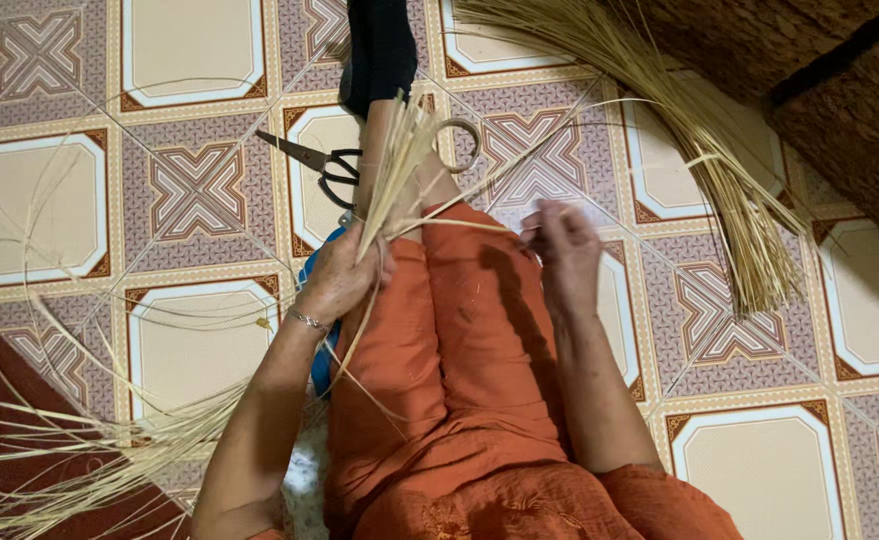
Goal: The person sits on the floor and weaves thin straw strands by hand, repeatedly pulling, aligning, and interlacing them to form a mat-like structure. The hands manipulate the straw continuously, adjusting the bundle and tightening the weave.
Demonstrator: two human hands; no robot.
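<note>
The person is sitting on the tiled floor [200, 190] with the legs [460, 340] stretching away toward the far side. The left hand [338, 278] is lying over the left knee, gripping a small bunch of strips [397, 165] that is fanning out toward the far side. The right hand [563, 250] is hovering just right of it, pinching a single strand [460, 224] running across between the two hands. Scissors [318, 160] are lying on the floor just far-left of the bunch. A large bundle of straw [700, 150] is lying on the floor to the far right. Loose strands [80, 440] are trailing across the near left.
</note>
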